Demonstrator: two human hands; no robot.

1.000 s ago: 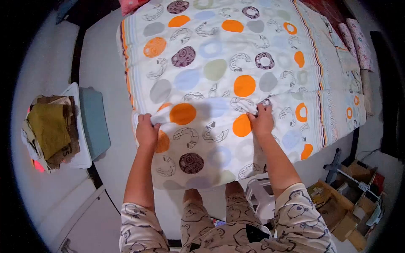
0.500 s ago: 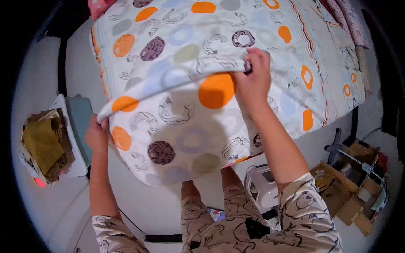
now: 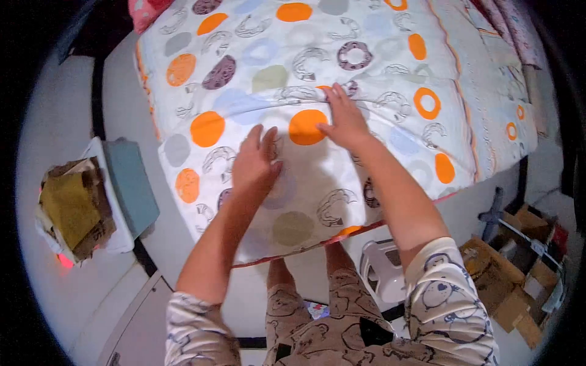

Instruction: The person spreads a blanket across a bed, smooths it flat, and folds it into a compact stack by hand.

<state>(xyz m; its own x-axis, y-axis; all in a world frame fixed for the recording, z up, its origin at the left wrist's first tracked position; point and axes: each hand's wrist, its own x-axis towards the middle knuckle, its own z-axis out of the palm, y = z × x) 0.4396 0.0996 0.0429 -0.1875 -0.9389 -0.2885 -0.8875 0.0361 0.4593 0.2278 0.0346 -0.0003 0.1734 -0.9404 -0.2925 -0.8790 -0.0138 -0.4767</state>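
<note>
A white bed cover [image 3: 293, 177], printed with orange, purple, grey and pale blue circles and rings, lies spread over the bed. My left hand [image 3: 255, 161] is over its near middle with fingers apart, holding nothing; whether it touches the cloth I cannot tell. To the right and a little farther off, my right hand [image 3: 347, 122] rests on the cover by a large orange circle, fingers stretched out. Low creases run across the fabric around the right fingertips. Along the near side the cover ends in a thin red edge, just before my legs.
At left, folded cardboard [image 3: 72, 207] sits by a white bin with a blue-grey side [image 3: 131, 183]. A pale plastic stool [image 3: 384, 271] stands beside my leg. Cardboard boxes [image 3: 500, 280] and a metal stand lie at right. A pink-red cloth [image 3: 146, 13] is at the far left corner.
Both hands have let go of the lifted cover, which now lies flatter toward the near edge. My left hand has moved right and inward; my right hand has shifted slightly left and opened.
</note>
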